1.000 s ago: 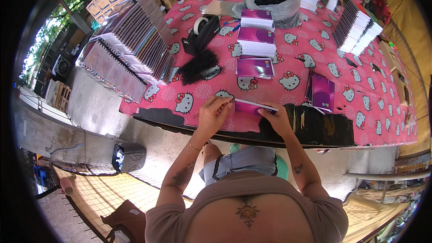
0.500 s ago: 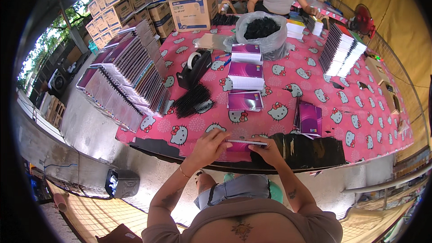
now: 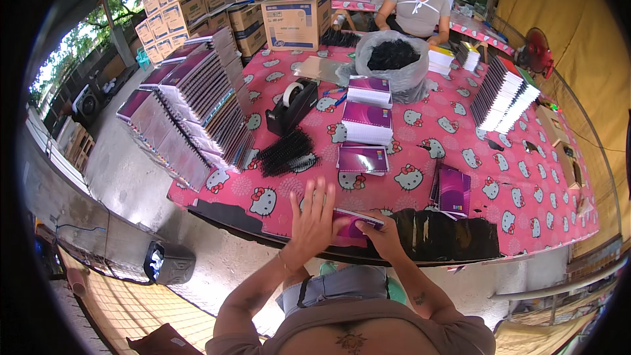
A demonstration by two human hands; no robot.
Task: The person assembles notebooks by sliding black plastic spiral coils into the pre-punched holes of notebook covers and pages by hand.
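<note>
A small purple notebook [image 3: 351, 227] is tilted at the table's near edge in front of me. My right hand [image 3: 382, 236] grips its right end, thumb on top. At its left end, my left hand [image 3: 312, 222] is open, fingers stretched out and pointing away from me; its thumb side is close to the notebook, and I cannot tell whether it touches. Beyond the hands lie a pile of black spiral binding coils [image 3: 287, 152] and a short pile of purple notebooks [image 3: 363, 160]. More purple notebooks [image 3: 453, 190], some with coils, lie to the right.
Tall stacks of spiral notebooks [image 3: 197, 102] stand at left, others [image 3: 503, 95] at far right. A black tape dispenser [image 3: 289, 108], a plastic bag of black coils [image 3: 388, 59] and a cardboard box [image 3: 296, 23] sit farther back. Another person [image 3: 417, 13] is across the pink table [image 3: 420, 177].
My left hand has let go of the notebook's left end and opened, fingers spread. The notebook has tipped so that more of its purple cover shows; my right hand still holds it.
</note>
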